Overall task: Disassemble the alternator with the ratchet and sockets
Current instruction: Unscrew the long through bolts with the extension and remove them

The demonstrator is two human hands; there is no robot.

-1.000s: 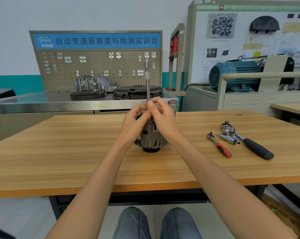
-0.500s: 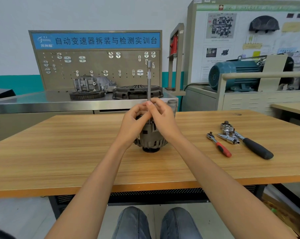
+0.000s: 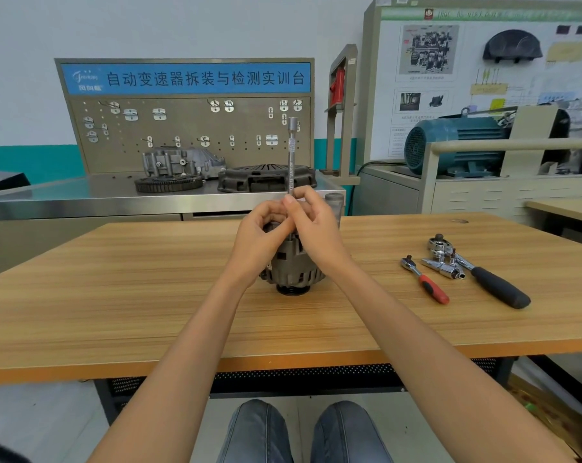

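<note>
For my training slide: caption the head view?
Both hands pinch an upright steel extension bar atop the grey ribbed alternator on the wooden table.

Views: one, head-worn, wide-angle.
Position: above the seated person's knees [image 3: 303, 429], at the near edge of the wooden surface [image 3: 116, 295].
Facing: forward and slightly down, across the surface toward the pegboard bench [image 3: 189, 142] and wall.
Nearness: forearms fill the foreground; the alternator [image 3: 294, 265] sits at arm's reach, centre frame.
Distortion: straight edges bow near the borders.
</note>
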